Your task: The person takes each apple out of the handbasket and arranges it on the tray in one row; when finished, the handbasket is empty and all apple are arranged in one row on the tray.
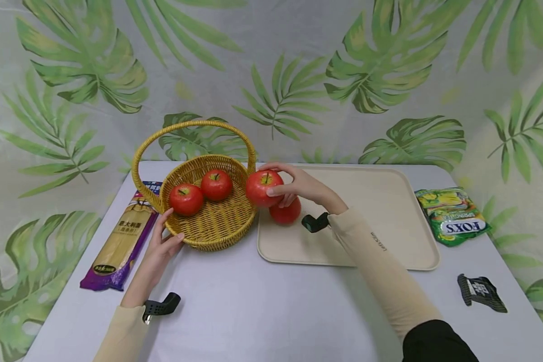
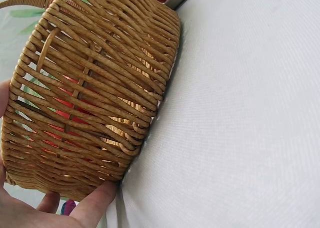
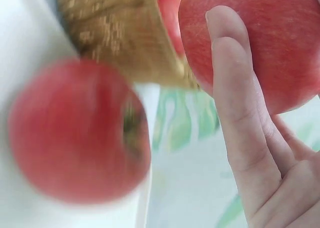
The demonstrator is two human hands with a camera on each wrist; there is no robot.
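A red apple (image 1: 259,189) is in my right hand (image 1: 298,186), gripped between thumb and fingers just off the right rim of a yellow wicker basket (image 1: 217,244). Below it, another red apple (image 1: 286,211) rests on the beige tray; the right wrist view shows this lower apple (image 3: 75,133) blurred and apart from the held one. Inside the basket lie two more apples, one by the left wall (image 1: 186,199) and one farther back (image 1: 216,184). My left hand (image 1: 160,249) holds the basket's near-left side, its fingers on the woven wall (image 2: 85,107).
The beige tray (image 1: 344,241) lies right of the basket. A purple pasta packet (image 1: 122,236) is on the table to the left. Toward the right edge are a green Fox's candy bag (image 1: 452,216) and a small black packet (image 1: 481,292). A leaf-print cloth hangs behind.
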